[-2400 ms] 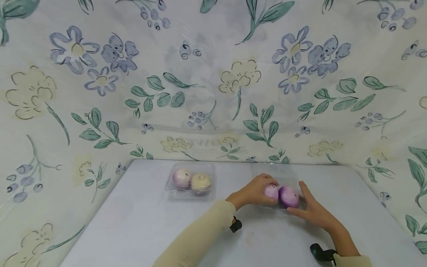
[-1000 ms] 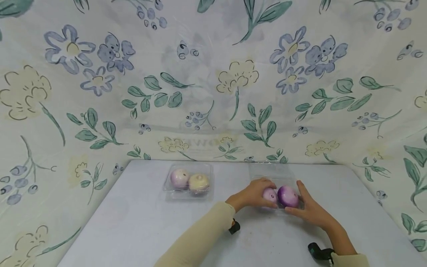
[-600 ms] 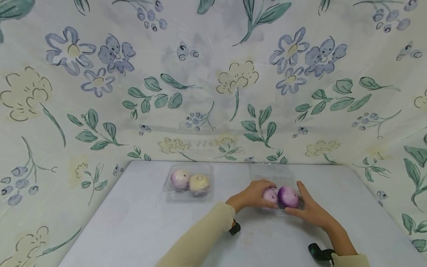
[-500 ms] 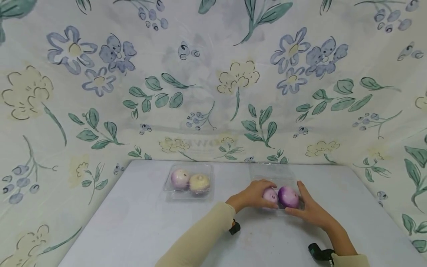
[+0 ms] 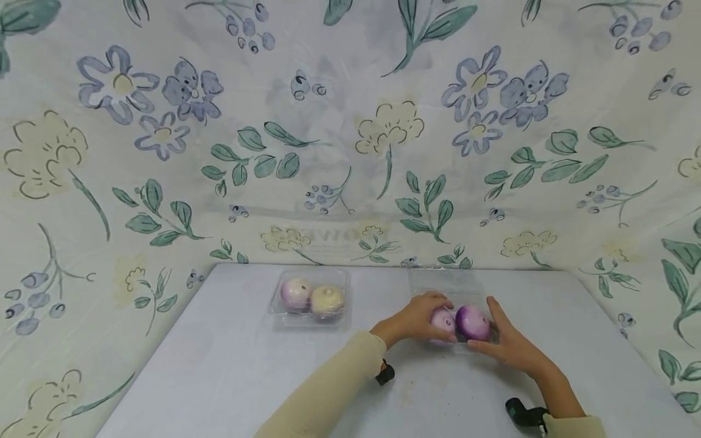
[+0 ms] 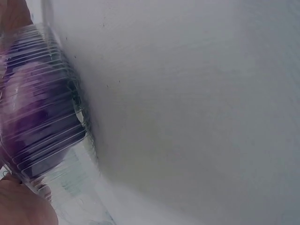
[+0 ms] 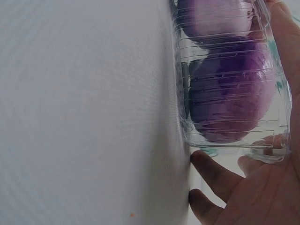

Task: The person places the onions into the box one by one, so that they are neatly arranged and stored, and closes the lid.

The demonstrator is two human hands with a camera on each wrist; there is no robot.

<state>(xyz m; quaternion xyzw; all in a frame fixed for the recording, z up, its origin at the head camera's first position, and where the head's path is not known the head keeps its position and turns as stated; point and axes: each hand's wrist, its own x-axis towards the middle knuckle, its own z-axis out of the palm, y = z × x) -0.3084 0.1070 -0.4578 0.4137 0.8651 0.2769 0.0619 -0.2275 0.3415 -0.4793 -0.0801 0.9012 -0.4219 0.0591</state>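
In the head view, a clear plastic box [image 5: 445,281] with its lid raised at the back holds two purple onions, a left onion [image 5: 442,323] and a right onion [image 5: 473,322]. My left hand [image 5: 418,317] grips the left onion, thumb in front and fingers behind. My right hand [image 5: 512,344] is at the box's right end, thumb along the front and index finger pointing up behind. Its other fingertips reach toward the table in the right wrist view. Through the ribbed wall, a purple onion [image 6: 35,117] shows in the left wrist view.
A second clear plastic box [image 5: 276,321], its lid down, stands left of the hands with a pinkish onion [image 5: 296,293] and a pale onion [image 5: 327,300] inside. The white table [image 5: 219,377] ends at a flowered cloth [image 5: 328,152] behind.
Since the oldest frame the left onion has turned and sits slightly lower, with the left hand still on it. The right hand holds its place. Over the last second almost nothing moves.
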